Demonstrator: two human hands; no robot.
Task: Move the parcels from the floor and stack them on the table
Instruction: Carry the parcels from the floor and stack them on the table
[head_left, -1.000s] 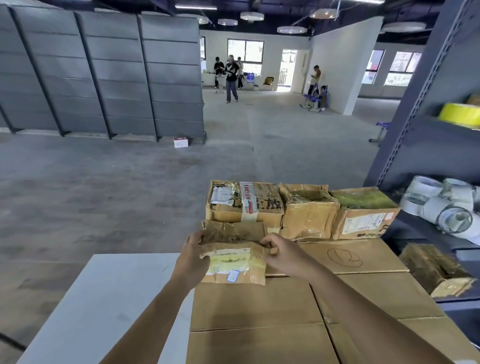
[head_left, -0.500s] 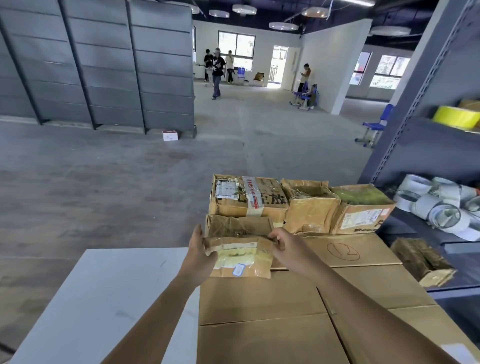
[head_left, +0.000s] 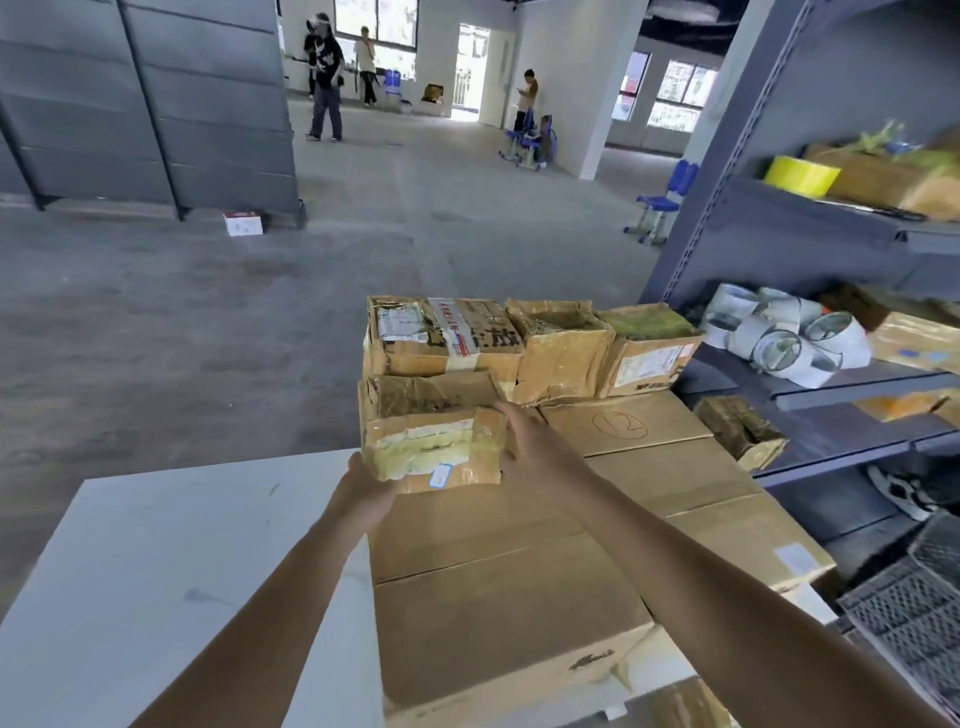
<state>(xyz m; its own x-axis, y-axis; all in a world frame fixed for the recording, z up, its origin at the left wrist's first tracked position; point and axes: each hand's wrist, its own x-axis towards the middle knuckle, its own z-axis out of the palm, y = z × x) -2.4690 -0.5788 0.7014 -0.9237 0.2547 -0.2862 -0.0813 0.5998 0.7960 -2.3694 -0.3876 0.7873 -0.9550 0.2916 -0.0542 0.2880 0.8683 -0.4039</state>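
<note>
On the tabletop (head_left: 156, 561): large flat cartons (head_left: 498, 597) covering the right part, bare white surface on the left.
Far row: three worn parcels (head_left: 447, 335) side by side on the cartons, beside the shelf (head_left: 810, 384).
Held parcel (head_left: 434, 447): small, tape-wrapped, just in front of another brown parcel (head_left: 426, 392), low over the cartons.
Left hand (head_left: 366, 491): grip closed under the near left corner.
Right hand (head_left: 524, 434): grip clasped on the right edge.
Risk: slick tape, sagging sides; careless release likely to leave it tilted or sliding off.
</note>
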